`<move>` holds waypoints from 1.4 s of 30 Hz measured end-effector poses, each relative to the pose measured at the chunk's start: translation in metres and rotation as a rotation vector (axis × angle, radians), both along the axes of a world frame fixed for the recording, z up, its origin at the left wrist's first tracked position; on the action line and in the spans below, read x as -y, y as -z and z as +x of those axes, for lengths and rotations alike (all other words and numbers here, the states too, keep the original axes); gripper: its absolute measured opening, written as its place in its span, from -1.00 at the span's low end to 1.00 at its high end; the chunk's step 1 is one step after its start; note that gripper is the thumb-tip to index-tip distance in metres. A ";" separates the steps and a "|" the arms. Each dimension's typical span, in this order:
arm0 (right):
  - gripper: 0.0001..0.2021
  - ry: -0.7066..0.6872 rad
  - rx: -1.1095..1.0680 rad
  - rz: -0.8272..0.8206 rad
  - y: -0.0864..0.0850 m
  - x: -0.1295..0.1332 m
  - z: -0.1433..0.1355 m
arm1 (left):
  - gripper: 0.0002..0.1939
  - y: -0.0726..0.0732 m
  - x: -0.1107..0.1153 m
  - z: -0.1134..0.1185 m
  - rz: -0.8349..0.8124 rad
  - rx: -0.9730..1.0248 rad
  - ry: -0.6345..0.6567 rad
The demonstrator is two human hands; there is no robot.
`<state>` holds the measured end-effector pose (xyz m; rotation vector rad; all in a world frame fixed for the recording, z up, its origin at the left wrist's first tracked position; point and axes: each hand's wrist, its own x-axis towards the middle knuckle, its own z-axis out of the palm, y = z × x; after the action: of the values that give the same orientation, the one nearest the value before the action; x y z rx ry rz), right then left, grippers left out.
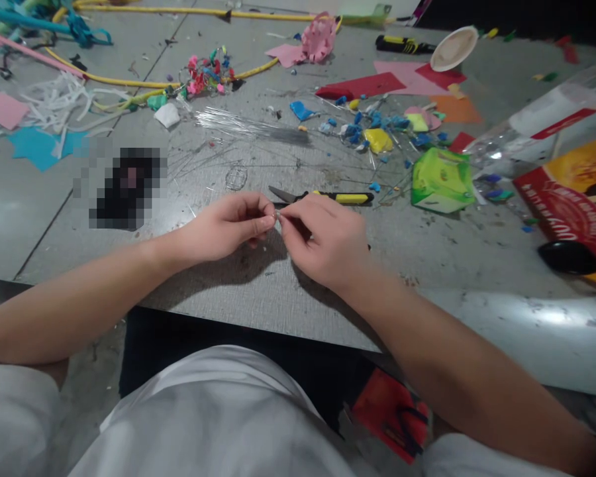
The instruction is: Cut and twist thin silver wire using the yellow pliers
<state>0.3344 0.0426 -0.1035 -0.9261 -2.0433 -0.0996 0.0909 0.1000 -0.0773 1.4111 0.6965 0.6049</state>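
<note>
My left hand (233, 225) and my right hand (322, 238) meet fingertip to fingertip over the grey table (213, 291). Between them is a tiny shiny piece (277, 215), too small to make out, pinched by the thumb and finger of each hand. Just behind my right hand lies a knife-like tool with a black and yellow handle (352, 197) and its blade towards the left. Farther back is a bundle of thin silvery wires (253, 126). A small wire ring shape (236, 177) rests behind my left hand.
Blue and yellow scraps (377, 139), a green packet (440, 180), a plastic bottle (541, 119) and an orange-red package (571, 199) lie to the right. White paper strips (59, 99) and a blurred dark object (126, 189) are on the left. Yellow cord (129, 83) crosses the back.
</note>
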 end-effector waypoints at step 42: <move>-0.78 0.013 -0.020 0.046 -0.013 0.004 -0.001 | -0.52 0.002 0.014 0.016 -0.225 0.178 -0.128</move>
<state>0.3334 0.0384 -0.0906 -0.9083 -2.0082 -0.1432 0.1069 0.0865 -0.0789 1.0967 0.6930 0.7195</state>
